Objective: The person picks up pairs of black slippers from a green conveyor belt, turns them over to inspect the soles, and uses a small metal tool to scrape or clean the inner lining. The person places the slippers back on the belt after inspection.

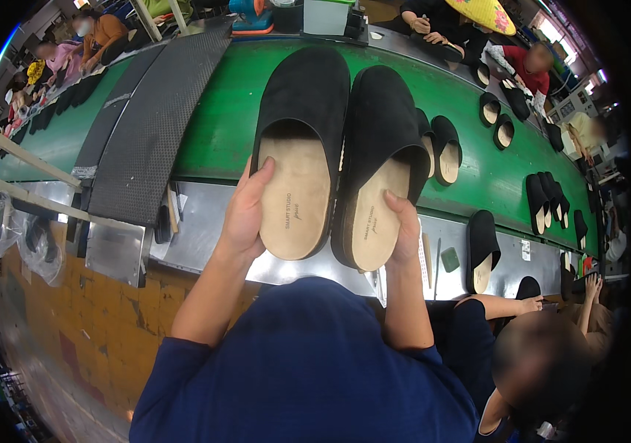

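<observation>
The left hand (245,214) is gripping the heel end of the left black suede clog (302,148), thumb lying over its tan insole, fingers wrapped behind. The right hand (406,229) is clasping the right black suede clog (382,159) likewise. Both clogs are being held side by side, apparently touching, above the green conveyor belt (227,125), where other black slippers (446,148) are lying.

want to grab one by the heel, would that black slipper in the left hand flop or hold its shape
The black slipper probably holds its shape: the left hand grips only its heel, yet the toe stays level. Likely light, since a few fingers carry it. The suede-like upper looks grippy, not slippery.
</observation>
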`<action>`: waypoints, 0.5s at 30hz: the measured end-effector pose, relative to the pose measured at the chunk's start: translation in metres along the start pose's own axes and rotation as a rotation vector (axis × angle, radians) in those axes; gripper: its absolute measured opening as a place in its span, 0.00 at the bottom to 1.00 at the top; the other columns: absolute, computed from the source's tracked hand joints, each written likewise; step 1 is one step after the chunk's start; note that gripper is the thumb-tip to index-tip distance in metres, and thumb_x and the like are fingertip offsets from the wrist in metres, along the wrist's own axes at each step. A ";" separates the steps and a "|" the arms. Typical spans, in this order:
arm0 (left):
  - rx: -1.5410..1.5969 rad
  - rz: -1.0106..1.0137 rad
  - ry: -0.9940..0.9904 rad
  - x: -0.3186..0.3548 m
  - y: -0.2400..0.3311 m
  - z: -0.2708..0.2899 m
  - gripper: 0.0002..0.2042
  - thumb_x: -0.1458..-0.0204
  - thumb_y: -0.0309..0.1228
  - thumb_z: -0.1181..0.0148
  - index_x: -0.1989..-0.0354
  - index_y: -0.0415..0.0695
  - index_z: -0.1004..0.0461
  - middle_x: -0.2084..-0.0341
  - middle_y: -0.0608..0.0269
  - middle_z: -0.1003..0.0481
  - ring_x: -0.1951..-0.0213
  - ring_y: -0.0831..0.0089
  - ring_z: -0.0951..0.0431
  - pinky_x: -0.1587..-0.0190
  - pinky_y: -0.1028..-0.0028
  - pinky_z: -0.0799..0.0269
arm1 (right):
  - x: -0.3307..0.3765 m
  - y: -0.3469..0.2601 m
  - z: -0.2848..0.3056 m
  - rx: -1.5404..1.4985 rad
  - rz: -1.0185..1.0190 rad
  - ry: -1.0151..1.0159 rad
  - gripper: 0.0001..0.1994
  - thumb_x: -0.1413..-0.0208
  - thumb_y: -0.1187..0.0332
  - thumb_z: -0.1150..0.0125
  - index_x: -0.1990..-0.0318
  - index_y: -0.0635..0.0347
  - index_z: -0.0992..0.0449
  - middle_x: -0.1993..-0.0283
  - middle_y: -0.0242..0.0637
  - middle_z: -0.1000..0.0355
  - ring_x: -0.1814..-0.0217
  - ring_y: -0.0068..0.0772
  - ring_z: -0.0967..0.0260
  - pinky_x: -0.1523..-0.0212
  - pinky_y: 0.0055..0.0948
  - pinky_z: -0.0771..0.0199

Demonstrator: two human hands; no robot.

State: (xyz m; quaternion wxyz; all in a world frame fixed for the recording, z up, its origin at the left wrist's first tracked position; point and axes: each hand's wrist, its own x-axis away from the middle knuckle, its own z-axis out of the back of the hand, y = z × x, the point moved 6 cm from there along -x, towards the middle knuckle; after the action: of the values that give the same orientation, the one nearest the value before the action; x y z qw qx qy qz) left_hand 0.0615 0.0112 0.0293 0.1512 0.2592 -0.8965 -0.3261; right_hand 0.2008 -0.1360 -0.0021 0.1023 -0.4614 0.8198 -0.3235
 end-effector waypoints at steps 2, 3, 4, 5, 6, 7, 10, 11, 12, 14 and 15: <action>0.017 0.005 -0.009 0.001 0.001 0.000 0.21 0.35 0.42 0.57 0.46 0.37 0.32 0.55 0.54 0.23 0.55 0.65 0.21 0.50 0.67 0.25 | 0.000 -0.001 -0.002 0.007 0.008 0.002 0.19 0.44 0.69 0.47 0.46 0.70 0.33 0.55 0.48 0.26 0.55 0.41 0.23 0.54 0.36 0.20; 0.035 0.011 -0.018 0.001 0.001 0.000 0.21 0.35 0.43 0.57 0.45 0.37 0.32 0.54 0.54 0.24 0.55 0.65 0.21 0.50 0.67 0.25 | 0.000 -0.002 -0.005 0.018 0.016 0.003 0.20 0.44 0.69 0.47 0.46 0.70 0.34 0.54 0.49 0.26 0.55 0.41 0.23 0.53 0.36 0.21; 0.054 0.018 -0.027 0.002 0.002 0.000 0.21 0.35 0.43 0.58 0.45 0.37 0.33 0.54 0.54 0.24 0.55 0.65 0.21 0.50 0.67 0.25 | 0.001 -0.002 -0.007 0.030 0.025 0.004 0.20 0.45 0.69 0.47 0.46 0.70 0.34 0.54 0.49 0.26 0.55 0.41 0.23 0.53 0.37 0.21; 0.079 0.036 -0.064 0.002 0.002 -0.002 0.20 0.35 0.41 0.58 0.44 0.38 0.34 0.53 0.54 0.24 0.54 0.64 0.21 0.50 0.67 0.25 | 0.001 -0.003 -0.008 0.031 0.033 -0.002 0.20 0.45 0.69 0.47 0.45 0.70 0.34 0.54 0.49 0.26 0.54 0.41 0.24 0.52 0.37 0.21; 0.103 0.054 -0.100 0.002 0.002 -0.003 0.19 0.35 0.39 0.58 0.43 0.39 0.36 0.53 0.54 0.25 0.54 0.64 0.21 0.50 0.66 0.24 | 0.002 -0.004 -0.009 0.032 0.041 -0.008 0.21 0.45 0.69 0.47 0.45 0.70 0.35 0.53 0.49 0.27 0.54 0.41 0.24 0.52 0.37 0.22; 0.128 0.072 -0.136 0.002 0.002 -0.005 0.18 0.35 0.37 0.58 0.41 0.40 0.38 0.52 0.54 0.26 0.53 0.64 0.22 0.50 0.65 0.24 | 0.003 -0.005 -0.010 0.034 0.049 -0.013 0.21 0.45 0.69 0.47 0.45 0.70 0.35 0.53 0.49 0.27 0.53 0.41 0.24 0.51 0.37 0.22; 0.123 0.067 -0.121 0.003 0.004 -0.006 0.18 0.34 0.37 0.59 0.42 0.39 0.37 0.51 0.54 0.26 0.53 0.64 0.22 0.50 0.66 0.24 | 0.004 -0.006 -0.015 0.053 0.054 -0.017 0.22 0.47 0.70 0.46 0.44 0.70 0.35 0.52 0.49 0.27 0.52 0.41 0.24 0.51 0.37 0.22; 0.089 0.047 -0.104 0.004 0.005 -0.004 0.20 0.34 0.39 0.59 0.41 0.39 0.37 0.51 0.53 0.26 0.53 0.63 0.22 0.49 0.66 0.25 | 0.004 -0.007 -0.014 0.074 0.070 -0.008 0.23 0.46 0.66 0.46 0.44 0.69 0.35 0.52 0.49 0.27 0.52 0.41 0.25 0.51 0.37 0.22; 0.054 0.028 -0.088 0.005 0.005 -0.002 0.21 0.34 0.41 0.59 0.41 0.39 0.38 0.50 0.53 0.26 0.52 0.63 0.22 0.49 0.65 0.25 | 0.005 -0.006 -0.013 0.095 0.087 0.001 0.24 0.44 0.63 0.45 0.43 0.69 0.35 0.51 0.48 0.27 0.51 0.41 0.25 0.50 0.37 0.23; 0.105 -0.044 -0.133 0.011 0.006 -0.002 0.25 0.35 0.47 0.60 0.40 0.39 0.38 0.49 0.52 0.27 0.51 0.62 0.23 0.47 0.64 0.26 | 0.008 -0.008 -0.020 -0.020 0.147 -0.094 0.26 0.41 0.57 0.47 0.41 0.68 0.36 0.48 0.48 0.29 0.48 0.43 0.27 0.47 0.39 0.24; 0.192 -0.096 -0.196 0.018 0.005 -0.004 0.28 0.35 0.51 0.62 0.39 0.39 0.39 0.49 0.52 0.27 0.50 0.61 0.23 0.46 0.63 0.27 | 0.013 -0.009 -0.030 -0.155 0.192 -0.198 0.28 0.40 0.54 0.50 0.40 0.67 0.37 0.45 0.48 0.30 0.46 0.44 0.28 0.45 0.41 0.26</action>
State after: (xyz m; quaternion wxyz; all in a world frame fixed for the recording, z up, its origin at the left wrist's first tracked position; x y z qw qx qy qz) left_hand 0.0464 0.0025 0.0375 0.0216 0.2821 -0.9205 -0.2697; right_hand 0.1856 -0.1370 0.0282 0.1772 -0.4168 0.8686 -0.2008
